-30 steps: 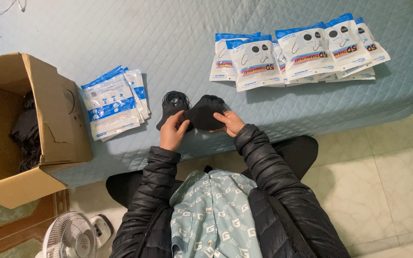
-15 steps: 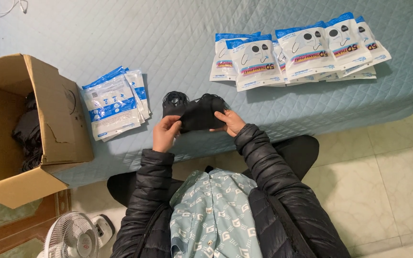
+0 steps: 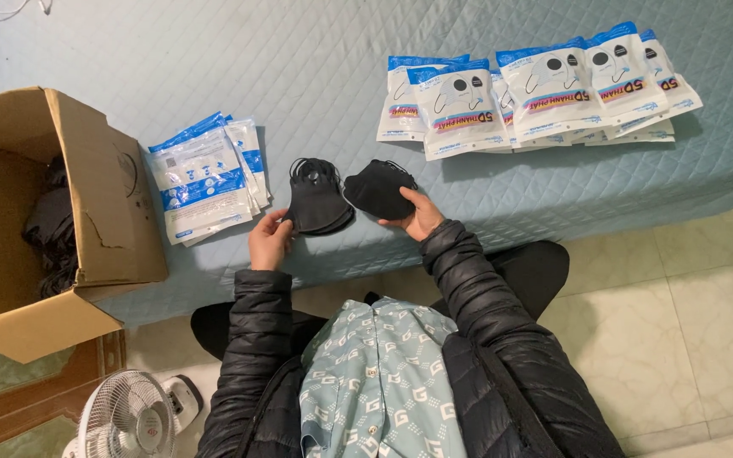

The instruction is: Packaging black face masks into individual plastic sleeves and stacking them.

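Note:
A small stack of black face masks (image 3: 319, 197) lies on the quilted blue bed cover (image 3: 299, 76) in front of me. My left hand (image 3: 270, 240) touches the stack's near left edge. My right hand (image 3: 418, 214) holds a single black face mask (image 3: 377, 187) just to the right of the stack, low over the cover. A pile of flat blue-and-white pouches (image 3: 204, 175) lies to the left of my left hand.
An open cardboard box (image 3: 61, 212) with dark items inside stands at the bed's left edge. A row of filled blue-and-white mask packets (image 3: 536, 89) lies at the far right. A white fan (image 3: 129, 417) stands on the floor, lower left.
My hands were together on the black masks. Now they have parted: the right hand has drawn one mask off to the right, and the left hand has slid down to the stack's edge.

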